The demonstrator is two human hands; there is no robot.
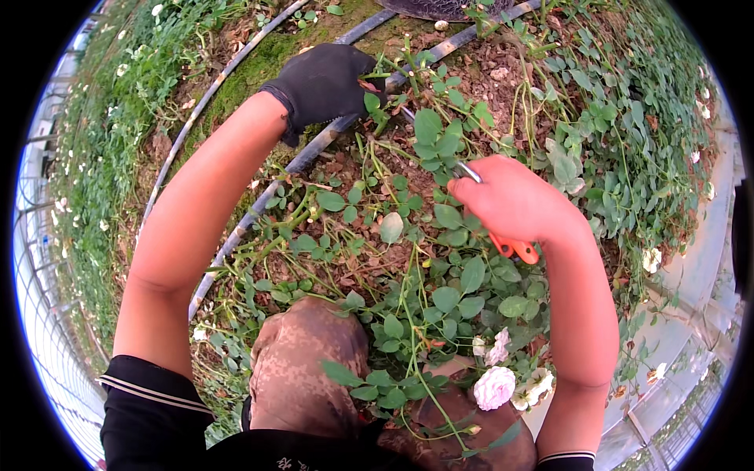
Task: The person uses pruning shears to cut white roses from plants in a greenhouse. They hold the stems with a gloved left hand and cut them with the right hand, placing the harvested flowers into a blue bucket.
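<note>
My left hand [330, 82], in a black glove, reaches to the base of a rose bush at the upper middle. Its fingers curl down behind the glove's back, beside cut green stems [412, 73] and small leaves, so their grip is hidden. Bare, my right hand [515, 197] is closed around pruning shears with orange handles [515, 248]. Rose leaves [435, 132] partly cover the metal of the shears, which points up and left towards the gloved hand. Below the hands, leafy rose stems [412, 288] spread over soil and dry leaves.
A dark irrigation pipe [318, 147] runs diagonally under my left hand, and a thinner hose [197, 112] lies further left. A dark round object [447, 7] sits at the top. Pink rose blooms [493, 387] hang by my camouflage-clad knees [306, 365]. Dense foliage [630, 135] stands right.
</note>
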